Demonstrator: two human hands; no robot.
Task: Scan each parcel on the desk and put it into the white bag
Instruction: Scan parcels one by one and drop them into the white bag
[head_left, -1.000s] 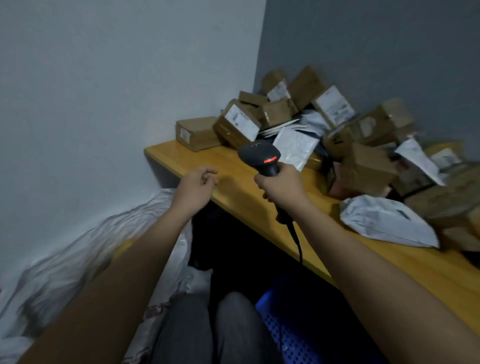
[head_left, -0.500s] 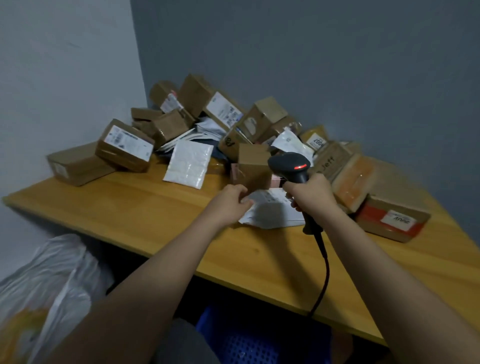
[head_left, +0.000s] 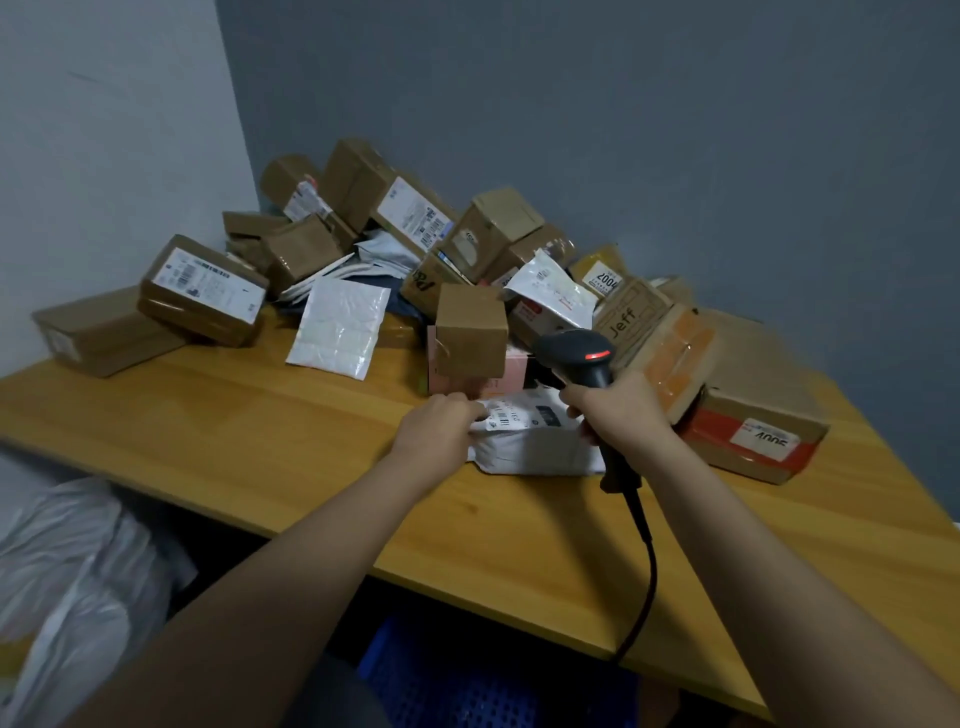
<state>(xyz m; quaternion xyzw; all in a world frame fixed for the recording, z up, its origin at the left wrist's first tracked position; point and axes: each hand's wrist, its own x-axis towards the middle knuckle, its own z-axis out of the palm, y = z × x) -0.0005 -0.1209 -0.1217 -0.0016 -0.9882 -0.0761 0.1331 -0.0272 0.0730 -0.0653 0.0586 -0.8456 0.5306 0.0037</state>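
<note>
- Since half a second ago, little has moved: both hands stay at the white mailer (head_left: 535, 441), and the view has shifted only slightly.
- Mailer lies flat on the desk (head_left: 260, 426), in front of the parcel pile, label up.
- Left hand (head_left: 436, 431) pinches the mailer's left edge beside the barcode.
- Right hand (head_left: 618, 415) grips the black scanner (head_left: 576, 353) by its handle, head over the mailer's far end, red light lit; its cable hangs over the desk's front edge.
- Small brown box (head_left: 470, 330) sits on a pink box (head_left: 478, 382) just behind the mailer.
- White bag (head_left: 67, 587) lies below the desk, at left.
- Blue crate (head_left: 467, 680) sits under the desk.
</note>
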